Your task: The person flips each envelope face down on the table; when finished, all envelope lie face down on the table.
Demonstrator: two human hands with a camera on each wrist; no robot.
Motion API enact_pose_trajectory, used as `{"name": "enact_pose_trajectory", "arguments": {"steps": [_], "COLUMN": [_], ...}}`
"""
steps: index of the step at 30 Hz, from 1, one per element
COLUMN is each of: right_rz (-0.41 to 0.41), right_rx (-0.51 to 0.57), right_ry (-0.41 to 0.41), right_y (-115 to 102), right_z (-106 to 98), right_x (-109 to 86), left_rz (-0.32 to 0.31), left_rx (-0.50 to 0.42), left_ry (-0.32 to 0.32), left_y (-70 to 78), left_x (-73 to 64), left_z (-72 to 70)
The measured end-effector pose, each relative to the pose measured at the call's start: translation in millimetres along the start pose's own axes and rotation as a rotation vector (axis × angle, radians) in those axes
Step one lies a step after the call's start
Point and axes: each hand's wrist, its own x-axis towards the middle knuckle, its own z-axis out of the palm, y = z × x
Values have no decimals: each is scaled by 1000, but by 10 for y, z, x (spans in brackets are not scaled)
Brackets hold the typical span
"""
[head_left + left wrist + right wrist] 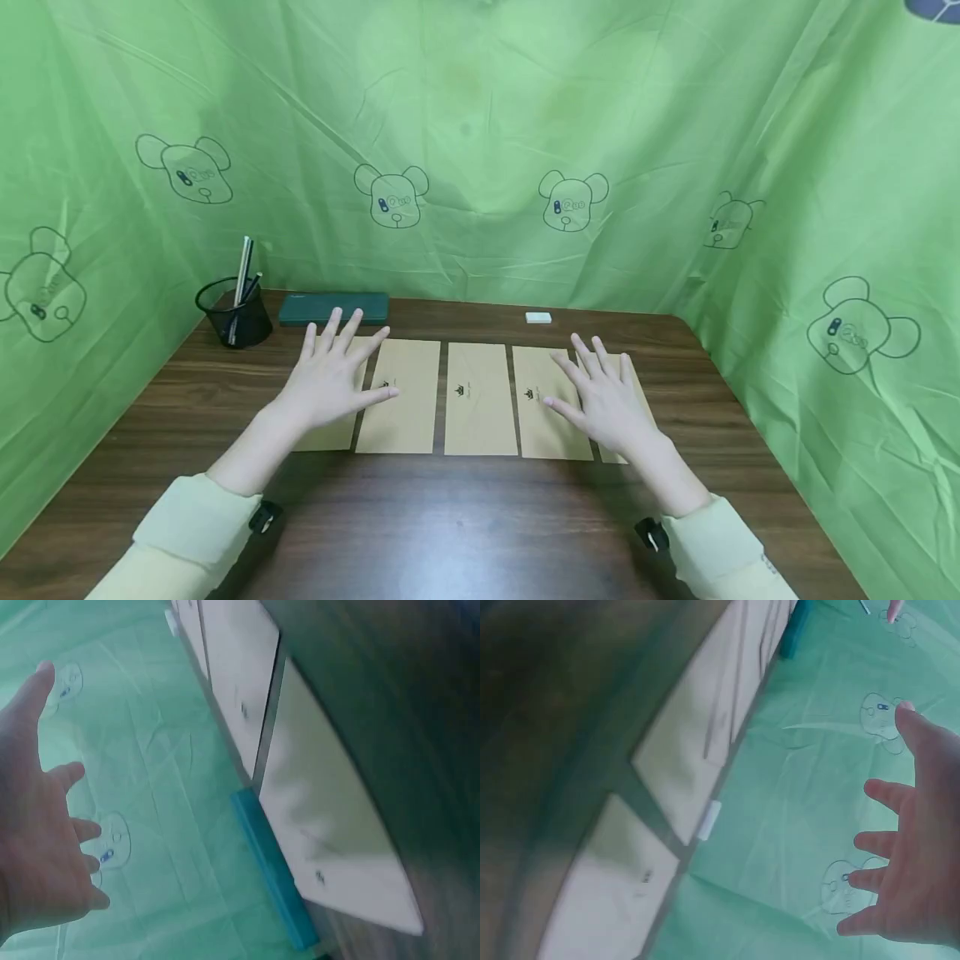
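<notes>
Several tan paper rectangles [480, 425], like kraft envelopes or cards, lie side by side in a row on the wooden table; small dark crown prints show on some. Over the leftmost ones, my left hand [324, 387] is held with its fingers spread and nothing in it. My right hand [609, 404] hovers likewise above the two rightmost, partly hiding them. Both wrist views show a gap between the hand and the papers: the left hand [41, 840] and the right hand [926, 855] appear raised, fingers extended.
Behind the papers lie a dark green flat case [333, 307] and a small white block [538, 317], perhaps an eraser. A black mesh cup [243, 325] with pens stands at the back left. Green cloth [480, 250] with bear-head prints encloses the table's back and sides.
</notes>
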Motion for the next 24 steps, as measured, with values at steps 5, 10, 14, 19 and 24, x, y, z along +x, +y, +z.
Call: {"name": "enact_pose_trajectory", "arguments": {"steps": [5,10,14,19,24], "right_rz": [-34,-76,-116,-199,-284], "right_rx": [43,69,72,54,60], "right_ry": [1,1,-9,-20,-19], "right_y": [-97,-246,-406,-669,-944], "right_z": [-107,-226,-289,-252,-86], "right_x": [150,303,428,570,666], "left_rz": [12,36,52,45,37], "left_rx": [14,39,41,20,-17], "left_ry": [-26,-5,26,33,20], "left_y": [-153,-338,-493,-673,-833], "left_x": [49,116,153,182,195], "left_z": [-93,-180,-218,-197,-108]}}
